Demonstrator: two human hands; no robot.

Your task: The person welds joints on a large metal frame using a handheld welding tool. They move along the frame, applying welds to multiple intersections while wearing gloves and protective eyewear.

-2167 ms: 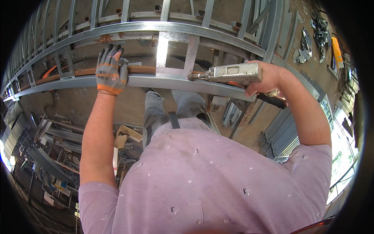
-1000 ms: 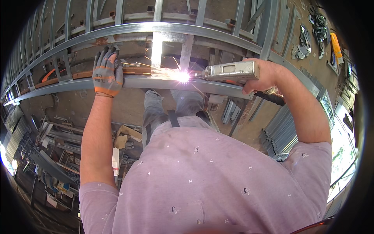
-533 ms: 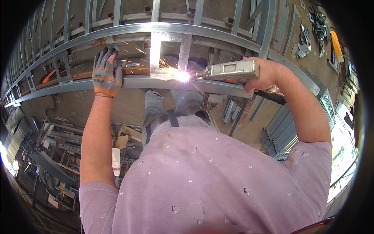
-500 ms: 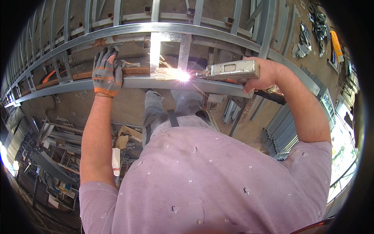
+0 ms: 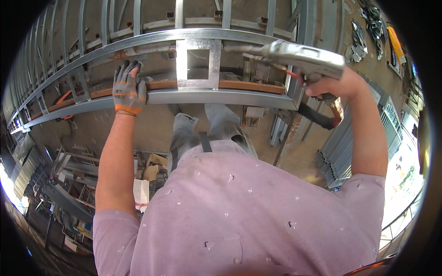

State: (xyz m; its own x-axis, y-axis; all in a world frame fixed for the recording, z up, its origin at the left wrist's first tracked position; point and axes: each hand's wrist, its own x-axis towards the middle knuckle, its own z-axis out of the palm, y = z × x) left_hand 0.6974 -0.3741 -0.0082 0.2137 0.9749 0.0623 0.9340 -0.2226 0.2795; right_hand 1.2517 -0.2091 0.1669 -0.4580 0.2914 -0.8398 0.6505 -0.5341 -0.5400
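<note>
Up front, the gloved left hand (image 5: pixel 129 89) presses flat, fingers spread, on the long metal frame (image 5: pixel 221 97), not closed around anything. Meanwhile the right hand (image 5: pixel 332 87) has its grip wrapped tight on a silver welding gun (image 5: pixel 301 56), its nozzle held just above the frame's square bracket (image 5: pixel 198 63). Stacked metal sections (image 5: pixel 338 158) lie on the floor to the right, scrap pieces (image 5: pixel 363 34) beyond, clutter (image 5: pixel 69 184) at left.

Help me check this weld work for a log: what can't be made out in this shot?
- Head view: the tip of the silver handheld welding gun is too small to make out against the grey metal frame.
- The right hand: its fingers wrap behind the gun's handle, hidden.
- The left hand: a grey-and-orange glove covers it; its palm faces the frame.
- Scrap on the floor: blurred by fisheye.
</note>
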